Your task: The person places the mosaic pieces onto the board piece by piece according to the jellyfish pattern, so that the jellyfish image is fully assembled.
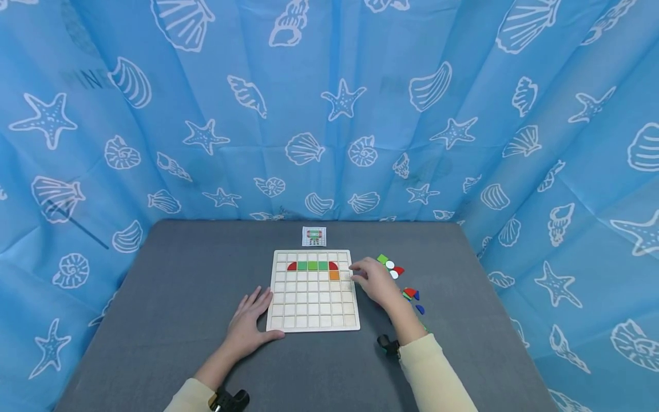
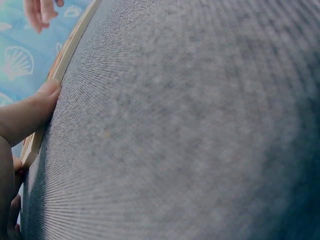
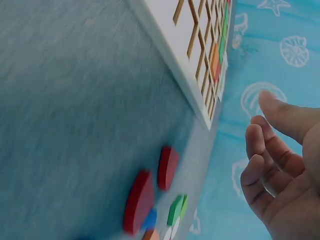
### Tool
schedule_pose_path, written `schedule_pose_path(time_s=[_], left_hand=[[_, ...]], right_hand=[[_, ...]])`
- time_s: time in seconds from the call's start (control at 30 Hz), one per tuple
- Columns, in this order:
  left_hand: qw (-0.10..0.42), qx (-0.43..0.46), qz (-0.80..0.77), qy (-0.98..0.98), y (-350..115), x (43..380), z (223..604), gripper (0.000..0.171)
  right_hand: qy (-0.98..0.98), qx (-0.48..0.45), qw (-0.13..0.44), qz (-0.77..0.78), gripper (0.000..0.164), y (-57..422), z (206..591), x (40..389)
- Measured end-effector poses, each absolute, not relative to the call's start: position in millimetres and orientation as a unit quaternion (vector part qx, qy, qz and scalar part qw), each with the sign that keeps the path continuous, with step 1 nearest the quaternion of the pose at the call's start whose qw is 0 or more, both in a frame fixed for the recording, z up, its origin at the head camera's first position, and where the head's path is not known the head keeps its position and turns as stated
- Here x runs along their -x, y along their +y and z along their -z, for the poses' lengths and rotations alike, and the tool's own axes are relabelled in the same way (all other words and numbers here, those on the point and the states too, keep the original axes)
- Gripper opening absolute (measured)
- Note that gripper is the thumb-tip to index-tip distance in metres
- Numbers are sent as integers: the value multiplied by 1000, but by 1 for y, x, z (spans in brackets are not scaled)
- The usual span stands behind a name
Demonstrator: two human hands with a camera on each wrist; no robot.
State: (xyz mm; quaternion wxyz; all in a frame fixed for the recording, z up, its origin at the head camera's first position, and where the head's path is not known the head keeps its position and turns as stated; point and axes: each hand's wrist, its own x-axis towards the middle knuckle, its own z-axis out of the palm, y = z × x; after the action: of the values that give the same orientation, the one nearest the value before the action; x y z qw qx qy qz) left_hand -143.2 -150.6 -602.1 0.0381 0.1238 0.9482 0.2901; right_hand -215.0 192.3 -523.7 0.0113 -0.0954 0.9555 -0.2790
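Observation:
A square wooden grid board [image 1: 314,320] lies on the grey table. In its upper rows sit two red quarter-round pieces [image 1: 292,266], several green squares [image 1: 312,266] and one orange square [image 1: 334,275]. My left hand [image 1: 248,329] rests at the board's near left corner, thumb against the front edge and spread fingers along the left side. In the left wrist view the thumb [image 2: 37,110] touches the board's rim. My right hand [image 1: 378,281] hovers by the board's right edge. In the right wrist view its fingers [image 3: 282,155] are loosely bent, with nothing visible between them and the thumb.
A small printed pattern card [image 1: 314,236] lies behind the board. Right of the board are loose pieces: white rounds [image 1: 394,274], a green square [image 1: 382,258], blue pieces [image 1: 420,309] and red ones [image 3: 167,167]. A blue shell-print curtain [image 1: 329,143] hangs behind the table.

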Motion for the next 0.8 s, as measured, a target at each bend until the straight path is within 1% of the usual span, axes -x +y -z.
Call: schedule_pose_path(time_s=[0.3,0.5,0.67,0.8], left_hand=[[36,-122,-294,947,-149,142,601,114],[33,-124,-295,947,-149,142,600,114],[29,-123,-293,948,-151,142,602,113],[31,-126,-291,948,-151,142,602,113]], right_hand=[[961,74,2,267,29,239,524,199],[961,41,15,272,30,266,527,190],[958,43,22,282,26,269,532,183],[964,22,26,265,19,260,538,176]])
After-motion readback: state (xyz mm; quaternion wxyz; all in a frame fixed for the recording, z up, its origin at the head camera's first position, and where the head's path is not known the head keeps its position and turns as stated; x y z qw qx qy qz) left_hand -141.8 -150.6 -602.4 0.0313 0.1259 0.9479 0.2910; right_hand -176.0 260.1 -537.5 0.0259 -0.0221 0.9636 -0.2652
